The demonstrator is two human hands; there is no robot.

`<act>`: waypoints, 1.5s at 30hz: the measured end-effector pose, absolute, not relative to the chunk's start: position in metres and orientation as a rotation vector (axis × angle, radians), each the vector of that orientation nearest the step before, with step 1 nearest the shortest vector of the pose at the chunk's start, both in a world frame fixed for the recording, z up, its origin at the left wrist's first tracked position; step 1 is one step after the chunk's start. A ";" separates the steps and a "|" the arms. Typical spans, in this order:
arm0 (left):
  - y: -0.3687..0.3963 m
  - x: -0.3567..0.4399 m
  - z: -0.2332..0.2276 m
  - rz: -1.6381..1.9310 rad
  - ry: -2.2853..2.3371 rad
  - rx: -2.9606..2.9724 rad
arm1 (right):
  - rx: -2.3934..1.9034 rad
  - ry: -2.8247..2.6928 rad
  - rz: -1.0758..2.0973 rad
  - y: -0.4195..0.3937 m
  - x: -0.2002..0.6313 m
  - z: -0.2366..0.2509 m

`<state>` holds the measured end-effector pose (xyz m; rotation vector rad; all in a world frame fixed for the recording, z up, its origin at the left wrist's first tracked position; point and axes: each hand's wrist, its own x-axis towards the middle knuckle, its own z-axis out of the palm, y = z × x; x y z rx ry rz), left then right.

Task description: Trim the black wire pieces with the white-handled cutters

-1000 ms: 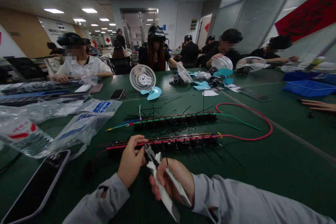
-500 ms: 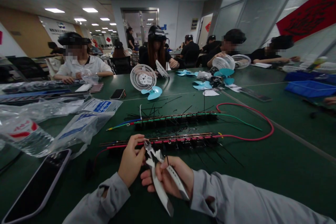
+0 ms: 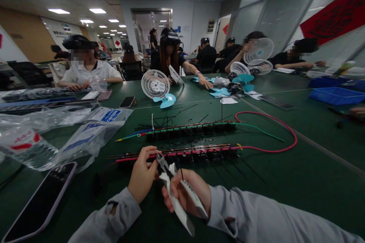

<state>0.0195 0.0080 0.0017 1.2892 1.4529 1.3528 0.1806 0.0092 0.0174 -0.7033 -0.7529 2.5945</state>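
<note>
My right hand (image 3: 189, 193) grips white-handled cutters (image 3: 173, 193), their metal jaws pointing up at the near wire bundle (image 3: 194, 151), a long strip of red wires with black cable ties. My left hand (image 3: 142, 174) pinches the left part of that bundle, right beside the cutter jaws. A second bundle (image 3: 188, 129) with green and blue wires lies parallel just behind. A red wire (image 3: 273, 129) loops off to the right.
A phone (image 3: 37, 201) lies at the near left, with plastic bags (image 3: 82, 133) behind it. White fan grilles (image 3: 155, 84) and blue fan blades (image 3: 167, 100) sit mid-table. A blue tray (image 3: 336, 95) is at right. Several people work around the green table (image 3: 299, 174).
My right hand shifted its grip on the cutters slightly; the jaws stay by the bundle. Across the table a person reached out an arm, and another lifted a fan grille.
</note>
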 end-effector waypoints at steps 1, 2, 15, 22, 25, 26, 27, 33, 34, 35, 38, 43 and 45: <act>0.008 0.019 0.001 1.355 1.452 1.294 | -0.715 -0.755 2.593 0.009 0.180 0.018; 0.008 0.019 0.000 1.357 1.450 1.297 | -0.723 -0.756 2.592 0.009 0.180 0.018; 0.009 0.019 0.001 1.364 1.416 1.283 | -0.763 -0.786 2.601 0.006 0.179 0.014; 0.009 0.018 0.002 1.354 1.439 1.296 | -0.549 -0.760 2.681 0.006 0.183 0.009; 0.009 0.019 0.003 1.359 1.443 1.297 | -0.494 -0.674 2.666 0.002 0.185 0.011; 0.009 0.019 0.003 1.360 1.441 1.294 | -0.487 -0.654 2.654 0.001 0.185 0.013; 0.010 0.019 0.003 1.361 1.438 1.291 | -0.487 -0.637 2.645 -0.001 0.185 0.014; 0.010 0.019 0.001 1.374 1.433 1.281 | -0.535 -0.594 2.614 -0.006 0.184 0.017; 0.010 0.019 0.000 1.374 1.432 1.281 | -0.545 -0.589 2.614 -0.006 0.184 0.017; 0.010 0.019 0.001 1.373 1.432 1.281 | -0.558 -0.586 2.613 -0.006 0.184 0.017; 0.009 0.020 0.002 1.373 1.436 1.284 | -0.593 -0.584 2.601 -0.005 0.184 0.017; 0.009 0.020 0.003 1.369 1.440 1.285 | -0.616 -0.596 2.595 -0.005 0.184 0.018; 0.010 0.020 0.002 1.367 1.442 1.291 | -0.619 -0.606 2.594 -0.006 0.184 0.018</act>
